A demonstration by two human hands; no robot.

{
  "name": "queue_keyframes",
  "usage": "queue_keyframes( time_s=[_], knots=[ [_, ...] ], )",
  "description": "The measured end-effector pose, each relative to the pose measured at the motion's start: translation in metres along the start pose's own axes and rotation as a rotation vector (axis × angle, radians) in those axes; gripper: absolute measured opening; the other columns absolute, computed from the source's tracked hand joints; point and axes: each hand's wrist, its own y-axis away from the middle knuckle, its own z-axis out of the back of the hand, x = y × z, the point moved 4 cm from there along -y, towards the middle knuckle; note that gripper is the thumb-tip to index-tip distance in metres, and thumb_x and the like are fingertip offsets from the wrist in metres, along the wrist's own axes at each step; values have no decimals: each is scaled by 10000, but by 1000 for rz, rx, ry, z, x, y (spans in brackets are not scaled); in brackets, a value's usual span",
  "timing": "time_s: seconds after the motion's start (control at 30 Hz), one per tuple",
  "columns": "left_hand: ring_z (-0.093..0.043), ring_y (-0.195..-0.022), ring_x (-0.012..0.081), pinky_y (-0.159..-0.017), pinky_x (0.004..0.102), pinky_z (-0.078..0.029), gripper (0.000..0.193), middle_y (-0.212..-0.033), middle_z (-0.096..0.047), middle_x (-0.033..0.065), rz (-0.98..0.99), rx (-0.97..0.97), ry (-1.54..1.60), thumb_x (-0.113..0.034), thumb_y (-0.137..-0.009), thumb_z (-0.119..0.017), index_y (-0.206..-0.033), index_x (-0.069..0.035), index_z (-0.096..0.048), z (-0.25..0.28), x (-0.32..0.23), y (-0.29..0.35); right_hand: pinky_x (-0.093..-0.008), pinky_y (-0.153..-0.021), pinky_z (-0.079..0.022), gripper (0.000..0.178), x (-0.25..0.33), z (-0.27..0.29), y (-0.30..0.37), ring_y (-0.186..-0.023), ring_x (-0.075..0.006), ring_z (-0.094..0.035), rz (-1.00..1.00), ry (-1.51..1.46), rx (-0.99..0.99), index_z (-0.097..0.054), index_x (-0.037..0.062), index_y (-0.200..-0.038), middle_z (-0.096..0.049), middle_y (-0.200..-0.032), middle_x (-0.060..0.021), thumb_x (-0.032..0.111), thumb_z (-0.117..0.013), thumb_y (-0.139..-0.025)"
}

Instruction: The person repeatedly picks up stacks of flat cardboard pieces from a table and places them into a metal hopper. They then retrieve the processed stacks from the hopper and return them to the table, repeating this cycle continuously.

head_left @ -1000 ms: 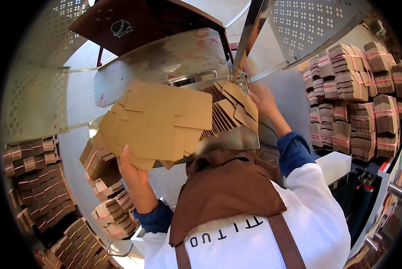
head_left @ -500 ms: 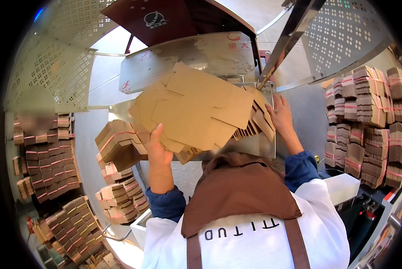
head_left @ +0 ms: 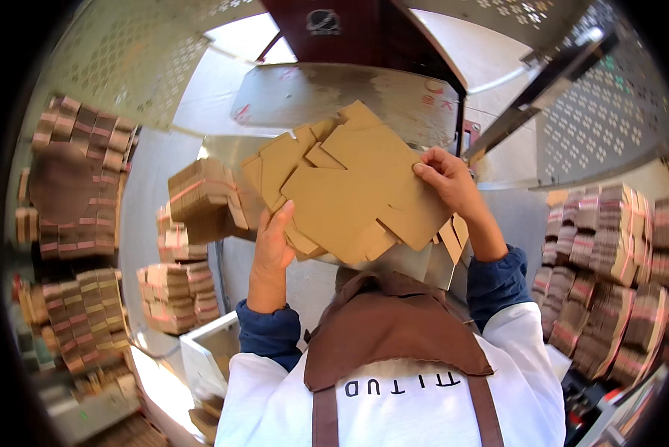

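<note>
A loose pile of flat, die-cut brown cardboard blanks (head_left: 360,186) lies in front of me, fanned out with edges and flaps uneven. My left hand (head_left: 275,242) grips its lower left edge, thumb on top. At the right corner my right hand (head_left: 447,179) pinches the blanks between thumb and fingers. Below the right hand, more cardboard pieces (head_left: 453,237) stick out from under the pile. Left of the pile sits a thick bundle of folded cardboard (head_left: 200,190) bound with a pink strap. A metal work surface (head_left: 427,264) partly shows beneath the blanks.
Ahead stand a slanted metal plate (head_left: 349,97) and a dark red machine panel (head_left: 342,37). Perforated guards (head_left: 603,112) flank them. Strapped cardboard bundles are stacked at the right (head_left: 599,246), at the far left (head_left: 81,298) and beside me at the left (head_left: 174,294).
My right hand, open at the pile's right side before, now pinches the top blanks' right corner. The blanks have shifted and spread, and the whole view has turned slightly.
</note>
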Motion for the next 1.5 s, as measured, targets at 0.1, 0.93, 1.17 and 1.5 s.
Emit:
queue_keyframes(
  time_s=[0.1, 0.93, 1.17, 1.5],
  knots=[
    [-573, -1133, 208, -942, 355, -485, 403, -1259, -573, 93, -11, -50, 95, -119, -956, -519, -1337, -1, -468, 17, 5, 21, -175, -629, -379, 139, 8, -14, -6, -723, -8, -461, -60, -181, 186, -566, 85, -891, -532, -799, 85, 200, -626, -939],
    [-595, -1133, 232, -923, 378, -518, 393, -1287, -572, 142, -488, -258, -216, -182, -981, -503, -1321, 14, -492, 280, -19, 245, -277, -726, -483, 197, 171, -333, 96, -818, -113, -573, 644, -68, 685, -526, 66, -1056, -629, -993, 2, 75, -616, -881],
    [-618, -1103, 249, -903, 399, -543, 417, -1254, -598, 141, -245, -199, 656, -193, -965, -545, -1318, 21, -486, 298, 44, 261, -418, -1033, -435, 446, 118, -381, 16, -1220, -258, -526, -63, -694, 859, -460, 32, -1313, -542, -1315, -129, 219, -588, -928],
    [-611, -1108, 261, -948, 420, -516, 375, -1230, -601, 144, -782, -1065, 996, -165, -957, -555, -1284, 8, -496, 274, 162, 459, -273, -919, -425, 186, 102, -521, 61, -1041, -113, -551, 140, -425, 1246, -540, 61, -1142, -610, -1083, -27, 131, -553, -971]
  ],
)
